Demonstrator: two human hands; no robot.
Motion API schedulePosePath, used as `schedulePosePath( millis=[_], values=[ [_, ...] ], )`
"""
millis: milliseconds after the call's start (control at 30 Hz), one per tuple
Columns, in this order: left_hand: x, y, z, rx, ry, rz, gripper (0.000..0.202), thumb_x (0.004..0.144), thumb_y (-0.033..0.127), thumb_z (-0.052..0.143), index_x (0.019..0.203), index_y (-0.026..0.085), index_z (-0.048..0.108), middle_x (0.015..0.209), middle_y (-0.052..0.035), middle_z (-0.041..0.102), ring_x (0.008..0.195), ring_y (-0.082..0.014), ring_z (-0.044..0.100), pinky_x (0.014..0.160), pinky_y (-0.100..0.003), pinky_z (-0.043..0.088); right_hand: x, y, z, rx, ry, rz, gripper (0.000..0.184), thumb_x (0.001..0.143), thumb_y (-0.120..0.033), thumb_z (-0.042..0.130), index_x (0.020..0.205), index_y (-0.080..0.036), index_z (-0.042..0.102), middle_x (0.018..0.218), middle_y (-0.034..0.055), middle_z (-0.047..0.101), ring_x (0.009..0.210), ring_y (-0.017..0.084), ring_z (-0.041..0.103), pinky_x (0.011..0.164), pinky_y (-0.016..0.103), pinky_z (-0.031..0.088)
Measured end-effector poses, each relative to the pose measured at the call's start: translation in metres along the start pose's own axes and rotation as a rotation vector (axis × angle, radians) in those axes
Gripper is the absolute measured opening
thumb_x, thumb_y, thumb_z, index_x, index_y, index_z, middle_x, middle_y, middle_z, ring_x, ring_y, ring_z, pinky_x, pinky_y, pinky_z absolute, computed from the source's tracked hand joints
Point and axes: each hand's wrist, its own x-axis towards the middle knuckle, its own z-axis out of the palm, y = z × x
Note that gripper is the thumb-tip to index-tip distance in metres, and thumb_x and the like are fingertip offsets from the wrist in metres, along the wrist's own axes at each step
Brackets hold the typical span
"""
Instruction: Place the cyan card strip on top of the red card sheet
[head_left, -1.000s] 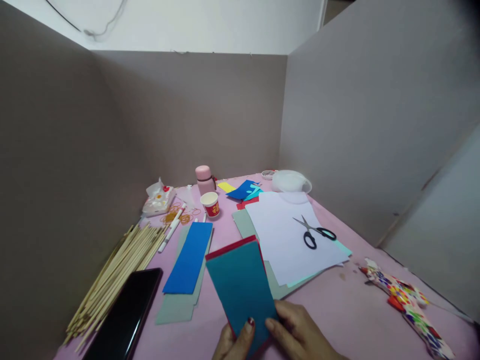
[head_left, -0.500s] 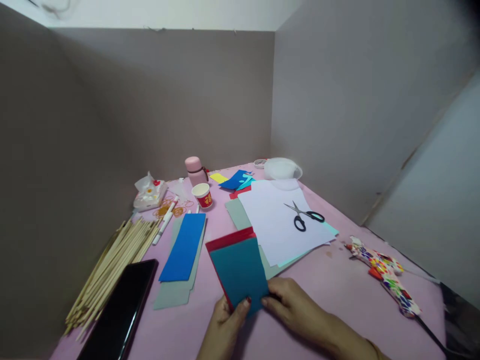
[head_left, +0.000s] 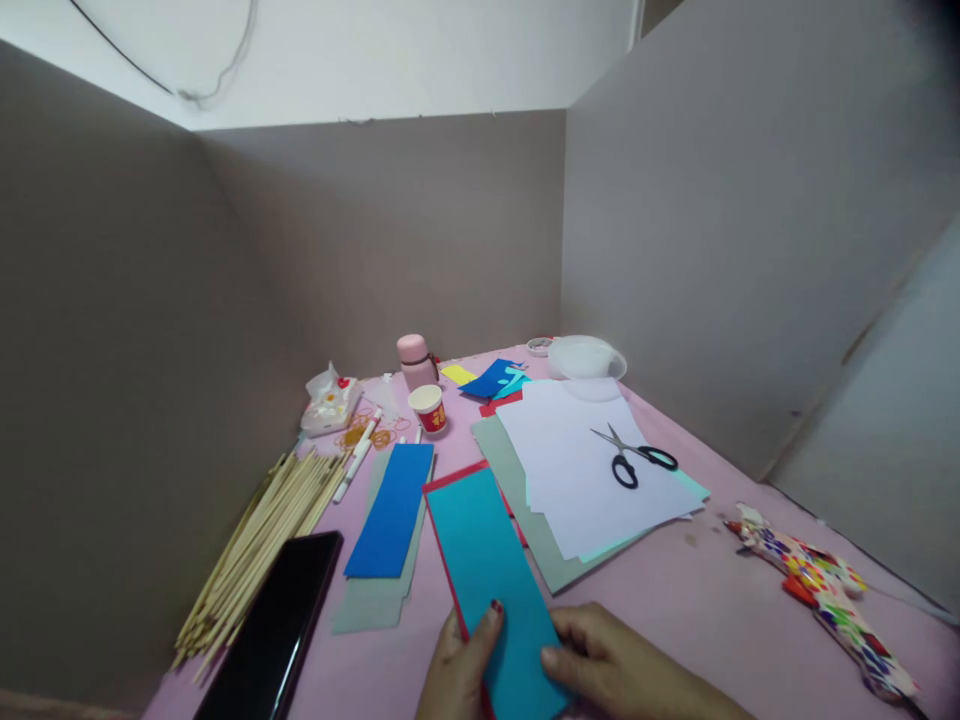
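Note:
Low in the middle of the head view, a long turquoise paper strip point(head_left: 480, 545) lies over a red sheet point(head_left: 455, 478) whose edge shows along the top and left. My left hand point(head_left: 461, 665) grips both at the left side, thumb on the turquoise face. On the opposite edge, my right hand point(head_left: 607, 655) pinches the papers between thumb and fingers. The lower end of the papers is partly cut off by the frame. Just left of them, a blue strip point(head_left: 394, 510) rests on grey strips point(head_left: 367, 610) on the pink table.
Black-handled scissors point(head_left: 626, 460) lie on white paper point(head_left: 570, 500) at the right. A patterned glue gun point(head_left: 825, 600) is farther right. Wooden sticks point(head_left: 262, 550), a phone point(head_left: 277, 620), a paper cup point(head_left: 429, 408), a pink flask point(head_left: 417, 362) and a tissue pack point(head_left: 330, 402) stand or lie leftward.
The papers have tilted so more of the turquoise face shows, and only a thin red edge remains visible at the top. The camera view has tipped upward and shifted left.

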Motion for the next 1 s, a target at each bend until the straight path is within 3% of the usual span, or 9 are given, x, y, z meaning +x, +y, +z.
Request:
schedulePosePath(
  millis=[100, 333, 600, 800, 1000],
  values=[
    [-0.004, 0.007, 0.007, -0.127, -0.017, 0.023, 0.036, 0.075, 0.030, 0.068, 0.106, 0.016, 0.053, 0.079, -0.0070, 0.074, 0.071, -0.0227, 0.069, 0.064, -0.033, 0.052, 0.003, 0.003, -0.001, 0.031, -0.076, 0.060, 0.049, 0.090, -0.055, 0.034, 0.075, -0.014, 0.056, 0.057, -0.0008, 0.057, 0.050, 0.009, 0.051, 0.047, 0.018, 0.036],
    [0.001, 0.008, 0.003, -0.132, -0.016, 0.014, 0.018, 0.081, 0.028, 0.062, 0.093, 0.016, 0.054, 0.073, -0.0039, 0.071, 0.061, -0.0191, 0.066, 0.061, -0.034, 0.054, 0.002, 0.007, -0.002, 0.041, -0.098, 0.141, 0.044, 0.086, -0.055, 0.044, 0.074, -0.014, 0.054, 0.065, 0.0043, 0.065, 0.051, 0.010, 0.057, 0.047, 0.018, 0.034],
    [-0.003, 0.007, 0.007, -0.119, 0.000, 0.013, 0.024, 0.080, 0.031, 0.062, 0.094, 0.014, 0.054, 0.072, -0.0063, 0.071, 0.059, -0.0215, 0.067, 0.057, -0.035, 0.054, 0.000, 0.000, 0.001, 0.009, -0.064, 0.139, 0.041, 0.085, -0.051, 0.047, 0.070, -0.014, 0.055, 0.062, 0.0033, 0.061, 0.054, 0.013, 0.056, 0.055, 0.025, 0.040],
    [-0.007, 0.012, 0.012, -0.174, -0.018, -0.020, 0.036, 0.080, 0.027, 0.062, 0.114, 0.017, 0.052, 0.094, -0.0078, 0.073, 0.081, -0.0211, 0.069, 0.075, -0.033, 0.054, 0.001, -0.006, -0.002, -0.013, 0.090, 0.018, 0.042, 0.091, -0.048, 0.037, 0.075, -0.014, 0.056, 0.069, 0.0005, 0.055, 0.067, 0.013, 0.052, 0.063, 0.025, 0.038],
    [-0.006, 0.007, 0.009, -0.130, 0.088, -0.030, 0.048, 0.071, 0.030, 0.072, 0.114, 0.015, 0.056, 0.090, -0.0090, 0.076, 0.094, -0.0275, 0.067, 0.085, -0.039, 0.051, 0.004, -0.001, -0.002, -0.047, 0.110, -0.013, 0.025, 0.081, -0.038, 0.058, 0.083, -0.013, 0.060, 0.066, -0.0022, 0.050, 0.060, 0.011, 0.044, 0.055, 0.022, 0.034]
  ],
)
